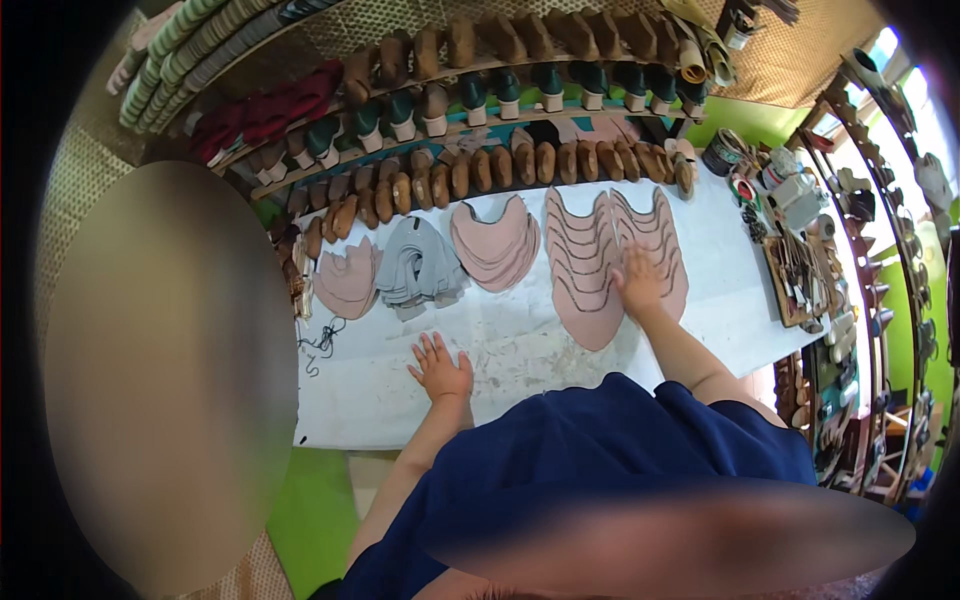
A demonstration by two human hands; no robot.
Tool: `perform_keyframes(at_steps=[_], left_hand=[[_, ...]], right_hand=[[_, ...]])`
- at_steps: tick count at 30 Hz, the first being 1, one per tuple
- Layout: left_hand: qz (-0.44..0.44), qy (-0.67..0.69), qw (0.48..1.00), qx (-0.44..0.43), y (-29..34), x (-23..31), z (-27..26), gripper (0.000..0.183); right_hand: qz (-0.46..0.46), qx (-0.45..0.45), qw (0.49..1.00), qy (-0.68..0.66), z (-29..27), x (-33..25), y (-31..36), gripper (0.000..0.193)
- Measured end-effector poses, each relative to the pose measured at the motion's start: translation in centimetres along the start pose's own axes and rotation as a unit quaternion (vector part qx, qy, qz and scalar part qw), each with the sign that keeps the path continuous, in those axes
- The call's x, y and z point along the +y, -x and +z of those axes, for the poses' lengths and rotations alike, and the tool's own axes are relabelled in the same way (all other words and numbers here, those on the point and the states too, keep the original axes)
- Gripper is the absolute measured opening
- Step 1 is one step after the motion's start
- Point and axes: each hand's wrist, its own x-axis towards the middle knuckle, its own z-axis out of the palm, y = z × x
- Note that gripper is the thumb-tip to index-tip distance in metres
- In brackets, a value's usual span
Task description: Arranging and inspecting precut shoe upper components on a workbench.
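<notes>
My right hand (641,280) lies flat with fingers spread on two side-by-side rows of overlapping pink, curved shoe-upper pieces (586,315) with dark edges. My left hand (443,370) rests palm down on the white tabletop (520,360), fingers apart and holding nothing. Beyond it sits a stack of grey cut pieces (415,265). To that stack's right is a fanned pile of pink U-shaped pieces (497,245), and to its left a smaller pink pile (347,283). A tangle of dark cord (322,343) lies near the table's left end.
Brown shoe lasts (485,170) line the table's back edge. Above them, shelves hold green-and-white shoe forms (548,85) and more brown lasts (460,42). A tray of hand tools (788,280) and several spools sit at the right end. Shoe racks (880,290) stand farther right.
</notes>
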Motion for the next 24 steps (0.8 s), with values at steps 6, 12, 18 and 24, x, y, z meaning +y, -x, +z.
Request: perform_keyframes(at_steps=[6,12,18,24], left_hand=[[-0.011,-0.004,0.999,-0.031,0.1,0.3,-0.7,0.079],[-0.009,0.005,1.000,-0.021,-0.1,0.2,-0.3,0.080],[-0.015,0.017,0.999,-0.040,-0.2,0.2,-0.8,0.079],[-0.014,0.020,0.999,-0.034,-0.3,0.2,-0.9,0.079]], right_hand=[[-0.239,-0.038,0.967,-0.085,1.7,-15.1,-4.7,0.061],[-0.383,0.000,0.902,-0.198,5.3,-22.2,-9.0,0.036],[-0.396,-0.112,0.896,-0.167,5.7,-22.4,-10.7,0.038],[-0.447,0.001,0.882,-0.147,7.1,-22.0,-10.6,0.034]])
